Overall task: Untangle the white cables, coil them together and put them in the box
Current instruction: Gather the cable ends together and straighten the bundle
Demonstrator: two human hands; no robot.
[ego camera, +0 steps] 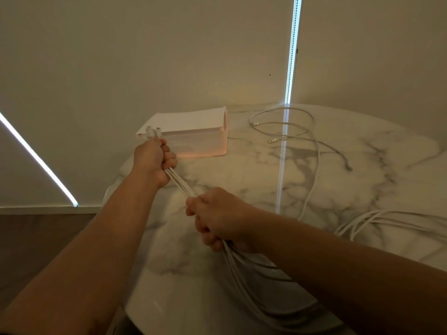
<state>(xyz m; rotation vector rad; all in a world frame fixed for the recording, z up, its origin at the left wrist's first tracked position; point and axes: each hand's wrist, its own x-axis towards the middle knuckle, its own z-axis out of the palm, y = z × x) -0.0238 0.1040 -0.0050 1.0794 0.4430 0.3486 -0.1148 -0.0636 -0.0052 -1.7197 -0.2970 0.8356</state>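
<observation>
The left grip (153,160) is curled tight round a bundle of white cables (180,184) just below their plugs, in front of the box (198,141) at the far side of the marble worktop (242,170). The right grip (217,218), nearer, is closed round the same bundle, whose strands trail off to the near right. A loose cable (271,140) lies far right.

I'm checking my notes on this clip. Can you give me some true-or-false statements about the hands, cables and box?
1. The left hand and right hand both grip the cable bundle. True.
2. The box is being lifted. False: it stands on the marble table.
3. A loose cable lies on the table right of the box. True.
4. The bundle's plug ends stick out of the right hand. False: they stick out of the left hand.
</observation>
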